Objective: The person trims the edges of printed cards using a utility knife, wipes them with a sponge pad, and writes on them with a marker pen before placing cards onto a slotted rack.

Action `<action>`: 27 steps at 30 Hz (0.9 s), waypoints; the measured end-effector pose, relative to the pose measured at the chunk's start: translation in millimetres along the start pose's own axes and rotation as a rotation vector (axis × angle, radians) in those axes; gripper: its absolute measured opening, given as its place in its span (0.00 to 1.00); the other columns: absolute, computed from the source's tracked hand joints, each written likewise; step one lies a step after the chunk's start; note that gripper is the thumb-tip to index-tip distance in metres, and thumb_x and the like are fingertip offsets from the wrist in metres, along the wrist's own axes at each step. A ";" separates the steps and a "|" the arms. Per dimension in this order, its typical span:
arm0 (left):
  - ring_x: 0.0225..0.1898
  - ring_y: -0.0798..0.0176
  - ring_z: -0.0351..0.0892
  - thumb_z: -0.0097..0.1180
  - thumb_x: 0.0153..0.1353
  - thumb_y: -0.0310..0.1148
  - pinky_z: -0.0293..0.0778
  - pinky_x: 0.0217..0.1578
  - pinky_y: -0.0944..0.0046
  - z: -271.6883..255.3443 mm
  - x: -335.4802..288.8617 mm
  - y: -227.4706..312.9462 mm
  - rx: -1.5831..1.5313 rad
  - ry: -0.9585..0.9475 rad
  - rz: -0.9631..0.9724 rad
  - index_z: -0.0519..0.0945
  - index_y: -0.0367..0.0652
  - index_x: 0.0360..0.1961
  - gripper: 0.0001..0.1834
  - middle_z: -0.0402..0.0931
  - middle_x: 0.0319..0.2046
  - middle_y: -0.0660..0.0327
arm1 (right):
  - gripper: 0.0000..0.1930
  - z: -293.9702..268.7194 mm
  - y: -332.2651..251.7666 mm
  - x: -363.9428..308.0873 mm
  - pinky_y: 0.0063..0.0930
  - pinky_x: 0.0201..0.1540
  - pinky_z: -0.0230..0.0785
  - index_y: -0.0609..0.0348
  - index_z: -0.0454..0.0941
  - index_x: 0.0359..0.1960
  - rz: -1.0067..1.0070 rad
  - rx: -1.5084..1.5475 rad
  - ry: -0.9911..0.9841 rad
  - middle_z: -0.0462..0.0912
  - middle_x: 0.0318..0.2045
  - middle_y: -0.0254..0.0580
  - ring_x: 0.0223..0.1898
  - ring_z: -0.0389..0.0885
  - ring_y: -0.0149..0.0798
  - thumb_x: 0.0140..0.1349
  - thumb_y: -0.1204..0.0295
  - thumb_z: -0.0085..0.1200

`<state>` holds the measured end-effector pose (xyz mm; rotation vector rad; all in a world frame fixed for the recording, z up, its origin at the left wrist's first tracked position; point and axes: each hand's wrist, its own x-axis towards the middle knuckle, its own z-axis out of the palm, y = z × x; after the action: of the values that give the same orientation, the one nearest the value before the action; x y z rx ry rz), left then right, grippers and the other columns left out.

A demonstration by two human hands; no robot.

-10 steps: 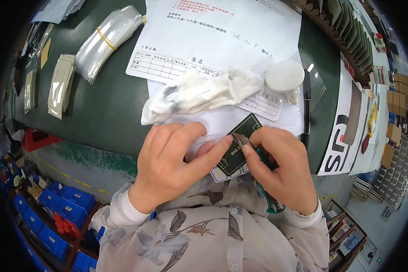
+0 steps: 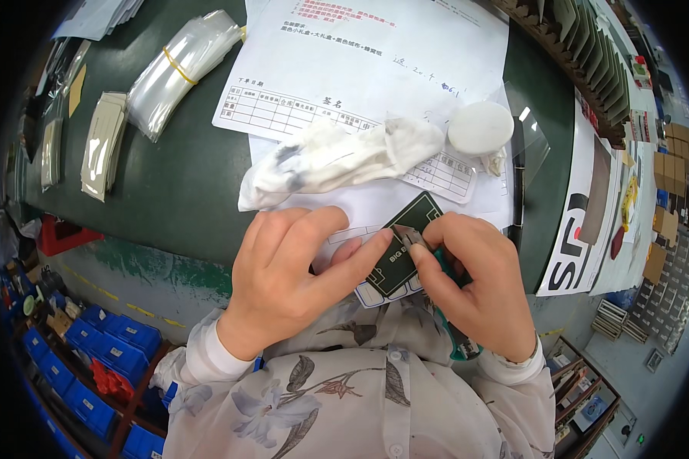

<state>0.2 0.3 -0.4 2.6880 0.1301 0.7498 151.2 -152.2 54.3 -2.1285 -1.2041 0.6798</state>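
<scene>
A dark green card with a thin light border and printed lettering lies tilted near the table's front edge. My left hand is closed on the card's left edge, its index fingertip on the face near the middle. My right hand grips a utility knife with a green handle, most of it hidden by the palm. The knife's metal tip rests at the card's face, close to the left index fingertip. Beneath the card shows a white sheet with blue outlines.
Just beyond my hands lie a stained white cloth and a round white pad. Printed papers spread behind them. Banded clear plastic sleeves and a stack of pale cards are at left. Blue bins stand below the table.
The knife tip has shifted very slightly on the card. Both hands keep almost the same place and grip.
</scene>
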 end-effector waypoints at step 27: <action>0.34 0.62 0.70 0.63 0.48 0.25 0.67 0.30 0.64 -0.7 1.0 1.3 -0.009 -0.005 -0.009 0.86 0.58 0.44 0.20 0.72 0.37 0.64 | 0.07 -0.8 -1.8 0.6 0.39 0.26 0.57 0.58 0.69 0.28 -0.012 -0.020 -0.011 0.68 0.17 0.43 0.21 0.68 0.47 0.57 0.75 0.57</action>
<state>0.7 -0.5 1.0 2.6790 0.1365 0.7393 151.0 -151.1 56.0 -2.1347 -1.2329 0.6782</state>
